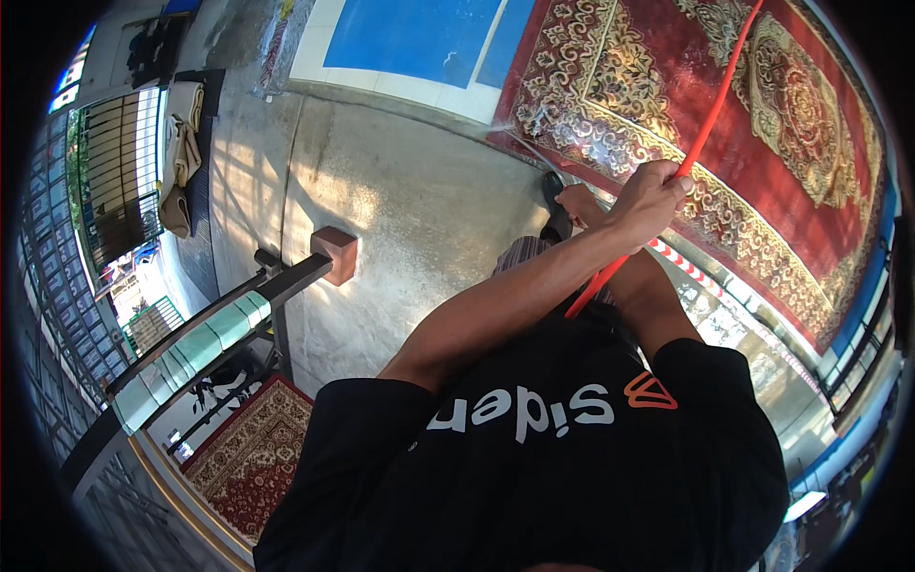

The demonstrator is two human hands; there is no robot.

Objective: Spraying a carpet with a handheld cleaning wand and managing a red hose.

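My left hand [652, 201] grips a red hose [715, 107], which runs up past the top right and down behind my forearm. My right hand [580, 204] is lower, beyond the left forearm, with its fingers curled. From it a thin spray wand [530, 148] points toward the upper left; its handle is mostly hidden. Pale mist shows at the wand's tip. Beyond my hands lies a large red and gold patterned carpet [704, 68], with a wet-looking, whitish patch near its corner. Close to my right hand is a black boot [553, 187].
Blue panels [414, 36] on white tile adjoin the carpet. Bare concrete floor [400, 164] extends left to a dark metal rail [297, 277] with a brown block foot [336, 256]. Another red carpet [250, 457] lies lower left. Folded beige cloth [182, 143] hangs by a barred window.
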